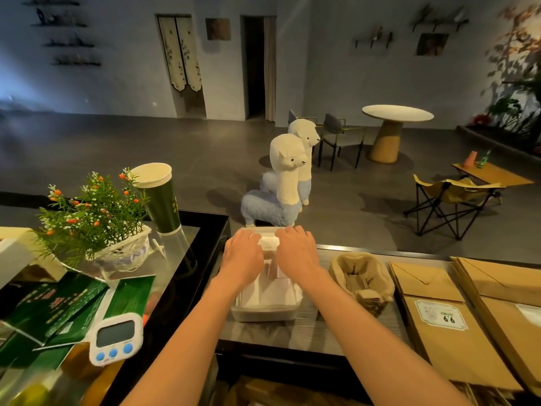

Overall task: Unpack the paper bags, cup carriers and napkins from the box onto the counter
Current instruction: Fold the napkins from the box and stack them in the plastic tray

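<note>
- Bare forearms are reaching forward from the bottom edge, above a brown cardboard box that is showing only in part below the counter.
- Both hands are lying on the far end of a wrapped white stack of napkins, which is sitting on the dark counter. The left hand and right hand are side by side, fingers bending down over the stack's far end and gripping it.
- Pulp cup carriers are resting in a nested stack just beside the napkins, on the right.
- Brown paper bags are lying flat in overlapping piles at the counter's right end.
- A white digital timer, green packets, a potted plant and a tall green cup are crowding the raised glass top on the left.
- Two alpaca figures are standing on the floor beyond the counter.
</note>
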